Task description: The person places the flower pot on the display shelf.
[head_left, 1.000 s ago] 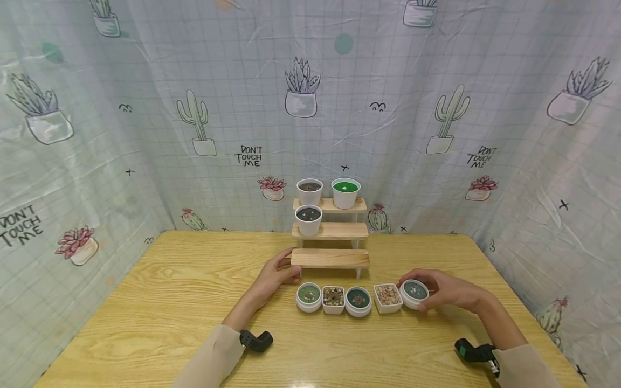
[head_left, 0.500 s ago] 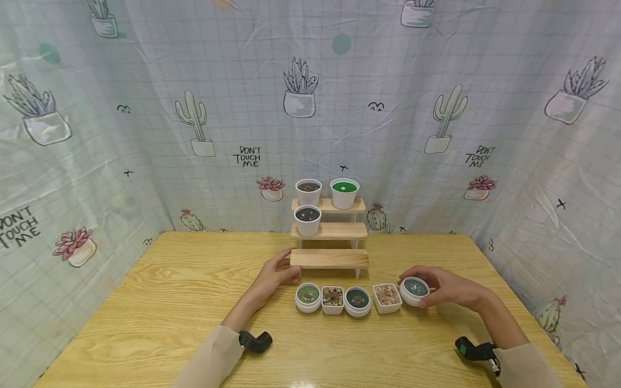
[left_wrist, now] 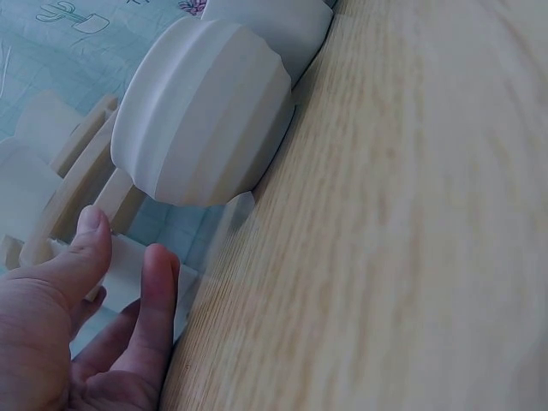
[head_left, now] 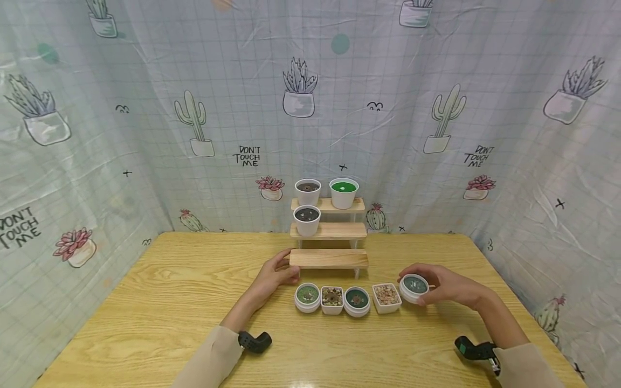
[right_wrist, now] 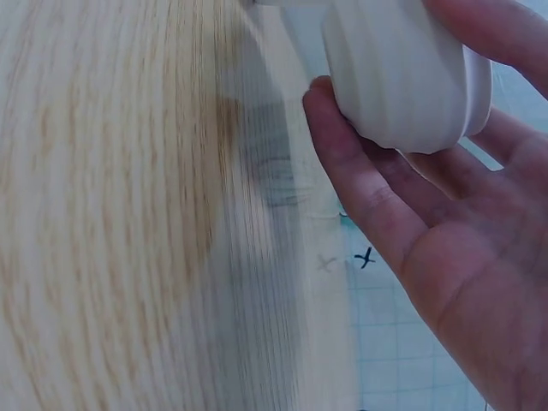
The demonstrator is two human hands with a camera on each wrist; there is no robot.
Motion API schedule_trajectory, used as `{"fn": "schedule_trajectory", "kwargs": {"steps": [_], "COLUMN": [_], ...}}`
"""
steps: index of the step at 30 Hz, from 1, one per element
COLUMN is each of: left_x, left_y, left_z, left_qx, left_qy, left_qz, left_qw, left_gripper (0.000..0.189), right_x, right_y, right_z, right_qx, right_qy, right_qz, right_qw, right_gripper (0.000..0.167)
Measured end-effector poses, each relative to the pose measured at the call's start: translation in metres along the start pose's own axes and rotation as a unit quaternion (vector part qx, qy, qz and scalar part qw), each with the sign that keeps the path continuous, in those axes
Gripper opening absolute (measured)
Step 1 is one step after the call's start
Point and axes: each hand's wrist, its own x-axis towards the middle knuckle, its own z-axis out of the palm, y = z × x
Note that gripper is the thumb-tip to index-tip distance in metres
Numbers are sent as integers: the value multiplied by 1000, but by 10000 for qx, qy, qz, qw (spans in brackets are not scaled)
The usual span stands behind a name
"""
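My right hand (head_left: 443,288) holds a round white pot (head_left: 414,285) with a grey-green top at the right end of the front row. In the right wrist view the pot (right_wrist: 398,77) is off the table, thumb on one side and fingers curled round the other. My left hand (head_left: 271,277) grips the left end of the lowest step of a three-step wooden stand (head_left: 330,258), thumb in front and fingers behind. In the left wrist view the thumb lies by the step's end, and a ribbed white pot (left_wrist: 210,111) stands close by.
Before the stand sit a round pot with green filling (head_left: 308,295), a square pebble pot (head_left: 332,298), a round dark-green pot (head_left: 356,299) and a square pot of pale stones (head_left: 387,295). Taller white pots (head_left: 307,215) stand on the upper steps. A printed curtain (head_left: 223,108) encloses the wooden table (head_left: 194,280).
The right hand has raised the round pot slightly and moved it a little toward the back, away from the square stone pot. The left hand stays on the stand.
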Motion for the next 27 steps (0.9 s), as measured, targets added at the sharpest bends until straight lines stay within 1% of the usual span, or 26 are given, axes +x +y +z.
{"fn": "schedule_trajectory", "kwargs": {"steps": [5, 11, 16, 21, 27], "left_x": [0, 0, 1, 1, 0], "left_y": [1, 0, 0, 0, -1], "left_z": [0, 0, 0, 0, -1], "left_qx": [21, 15, 22, 6, 8], "left_qy": [-26, -36, 8, 7, -60], "left_qz": [1, 33, 24, 15, 66], "left_qw": [10000, 10000, 10000, 10000, 10000], "left_gripper": [77, 76, 75, 75, 75], "right_x": [0, 0, -1, -1, -1], "right_y": [0, -2, -4, -6, -10], "right_z": [0, 0, 0, -1, 0], "right_qx": [-27, 223, 284, 266, 88], "right_qy": [147, 84, 64, 56, 123], "right_qz": [-76, -116, -214, -298, -170], "right_qw": [9999, 9996, 9993, 9992, 9997], "right_gripper": [59, 61, 62, 61, 63]}}
